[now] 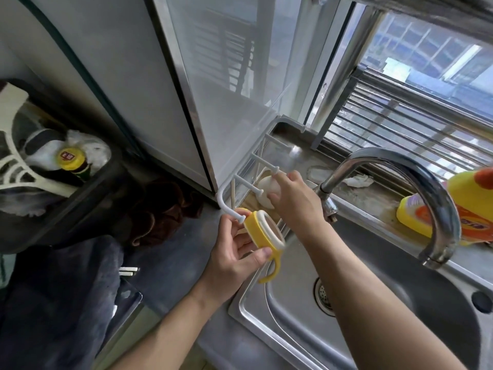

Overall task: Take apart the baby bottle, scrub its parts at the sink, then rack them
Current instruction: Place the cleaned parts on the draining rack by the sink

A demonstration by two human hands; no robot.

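Your left hand point(234, 252) reaches in from near left, fingers and thumb gripping yellow handled collar point(262, 232) at near corner of white rack point(223, 193), left of sink point(386, 316). Your right hand point(293, 198) extends farther, fingers curled round white bottle part point(266, 186) among rack pegs.

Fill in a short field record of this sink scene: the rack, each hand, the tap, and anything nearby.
rack: white wire drying rack, beside stainless steel sink
left hand: grips yellow plastic handled bottle collar at the rack's front peg
right hand: holds pale rounded bottle part among the pegs
tap: curved chrome tap over sink
nearby: yellow detergent bottle, orange label, on ledge
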